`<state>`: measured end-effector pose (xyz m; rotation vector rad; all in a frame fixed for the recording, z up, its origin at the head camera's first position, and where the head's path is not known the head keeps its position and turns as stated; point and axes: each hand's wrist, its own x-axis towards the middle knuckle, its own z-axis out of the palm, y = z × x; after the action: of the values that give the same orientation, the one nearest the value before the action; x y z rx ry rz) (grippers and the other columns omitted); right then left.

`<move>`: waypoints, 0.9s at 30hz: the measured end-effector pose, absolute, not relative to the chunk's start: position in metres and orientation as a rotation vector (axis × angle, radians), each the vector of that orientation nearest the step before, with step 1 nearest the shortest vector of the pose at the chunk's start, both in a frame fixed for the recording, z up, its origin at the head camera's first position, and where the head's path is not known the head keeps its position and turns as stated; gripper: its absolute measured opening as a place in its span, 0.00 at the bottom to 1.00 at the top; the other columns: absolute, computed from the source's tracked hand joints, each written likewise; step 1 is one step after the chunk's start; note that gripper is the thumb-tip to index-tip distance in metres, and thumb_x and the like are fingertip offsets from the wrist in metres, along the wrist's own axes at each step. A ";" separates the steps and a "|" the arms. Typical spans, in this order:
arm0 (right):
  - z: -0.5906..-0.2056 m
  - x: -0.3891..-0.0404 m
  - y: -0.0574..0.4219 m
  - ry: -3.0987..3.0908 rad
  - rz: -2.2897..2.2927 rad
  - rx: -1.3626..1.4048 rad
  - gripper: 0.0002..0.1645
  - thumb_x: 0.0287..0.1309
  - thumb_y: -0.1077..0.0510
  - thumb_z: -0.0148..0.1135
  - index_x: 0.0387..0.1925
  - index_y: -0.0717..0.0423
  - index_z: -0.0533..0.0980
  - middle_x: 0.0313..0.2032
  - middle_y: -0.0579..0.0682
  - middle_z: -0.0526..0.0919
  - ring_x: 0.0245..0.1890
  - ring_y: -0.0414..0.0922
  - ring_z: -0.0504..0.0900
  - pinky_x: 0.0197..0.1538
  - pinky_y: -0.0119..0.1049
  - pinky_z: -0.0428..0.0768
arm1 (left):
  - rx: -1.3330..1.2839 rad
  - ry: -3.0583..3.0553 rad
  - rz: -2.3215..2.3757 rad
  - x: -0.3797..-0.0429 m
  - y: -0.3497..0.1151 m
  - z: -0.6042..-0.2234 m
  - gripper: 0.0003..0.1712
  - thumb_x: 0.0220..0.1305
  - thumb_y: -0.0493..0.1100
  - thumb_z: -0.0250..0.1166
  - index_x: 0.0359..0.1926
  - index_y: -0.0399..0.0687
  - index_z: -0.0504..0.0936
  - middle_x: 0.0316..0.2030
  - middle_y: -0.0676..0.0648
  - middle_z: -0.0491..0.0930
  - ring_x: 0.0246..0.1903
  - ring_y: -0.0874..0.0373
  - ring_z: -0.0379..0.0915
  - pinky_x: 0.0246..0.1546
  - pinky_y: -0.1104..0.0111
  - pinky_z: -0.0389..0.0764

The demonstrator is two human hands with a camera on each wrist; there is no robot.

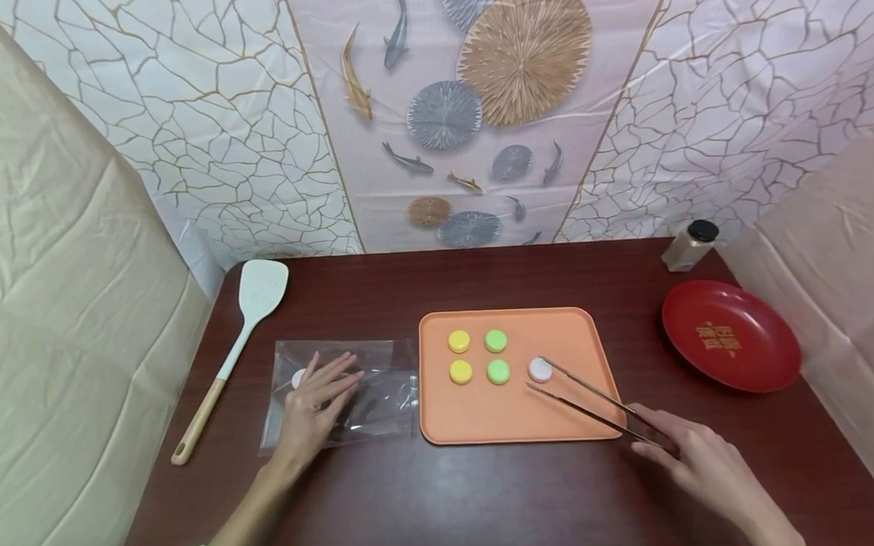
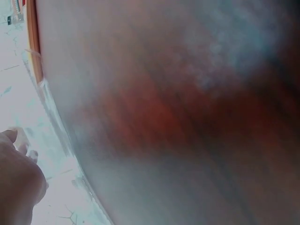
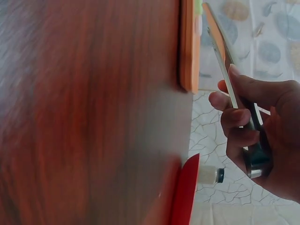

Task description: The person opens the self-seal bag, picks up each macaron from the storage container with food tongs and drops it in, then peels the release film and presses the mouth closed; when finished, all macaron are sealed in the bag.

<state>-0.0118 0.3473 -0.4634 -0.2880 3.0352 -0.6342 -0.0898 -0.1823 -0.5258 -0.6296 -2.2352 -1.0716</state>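
My left hand (image 1: 313,410) lies with straight, spread fingers on a clear plastic bag (image 1: 379,399), left of the tray. A small white round thing (image 1: 298,377) shows beside its fingers, partly covered by them. In my right hand (image 1: 704,460) I grip metal tongs (image 1: 594,416), their arms apart and reaching over the orange tray (image 1: 529,426). The tongs' far tip overlaps a white macaron (image 1: 539,371) in the head view. Two yellow macarons (image 1: 460,372) and two green macarons (image 1: 497,372) sit left of it. The right wrist view shows fingers curled round the tongs (image 3: 229,75).
A white spatula (image 1: 244,336) with a wooden handle lies at the far left. On the right are a red plate (image 1: 731,335) with gold characters and, behind it, a small black-capped jar (image 1: 691,246). Patterned cloth (image 1: 258,110) hangs behind the dark wooden table (image 1: 459,505).
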 end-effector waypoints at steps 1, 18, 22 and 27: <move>-0.464 -0.012 0.349 3.027 -0.635 -0.275 0.34 0.60 0.52 0.83 0.66 0.54 0.84 0.51 0.56 0.93 0.45 0.56 0.91 0.39 0.65 0.87 | -0.628 -2.232 -1.066 -0.090 -0.182 -0.526 0.23 0.49 0.19 0.80 0.48 0.36 0.94 0.54 0.34 0.91 0.61 0.40 0.87 0.84 0.52 0.66; -0.472 -0.022 0.356 2.982 -0.620 -0.282 0.31 0.63 0.54 0.80 0.66 0.59 0.84 0.54 0.60 0.92 0.47 0.57 0.91 0.42 0.64 0.88 | -0.614 -2.293 -1.152 -0.090 -0.185 -0.524 0.21 0.54 0.19 0.78 0.49 0.36 0.94 0.56 0.33 0.90 0.62 0.37 0.86 0.86 0.54 0.63; -0.474 -0.022 0.359 3.014 -0.641 -0.337 0.30 0.63 0.53 0.81 0.64 0.57 0.85 0.54 0.57 0.92 0.46 0.50 0.91 0.40 0.60 0.89 | -0.619 -2.298 -1.179 -0.090 -0.187 -0.524 0.20 0.56 0.20 0.77 0.49 0.35 0.93 0.56 0.33 0.90 0.62 0.37 0.86 0.86 0.58 0.61; -0.473 -0.025 0.356 3.084 -0.697 -0.472 0.29 0.59 0.55 0.83 0.62 0.55 0.87 0.52 0.51 0.94 0.47 0.35 0.90 0.42 0.40 0.90 | -0.639 -2.279 -1.190 -0.090 -0.188 -0.523 0.20 0.56 0.21 0.77 0.50 0.36 0.94 0.56 0.33 0.90 0.62 0.39 0.87 0.86 0.64 0.61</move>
<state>-0.0253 0.3564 -0.4728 -0.4721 3.0837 -0.6973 -0.0904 -0.1880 -0.5230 -0.6391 -2.2789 -1.1901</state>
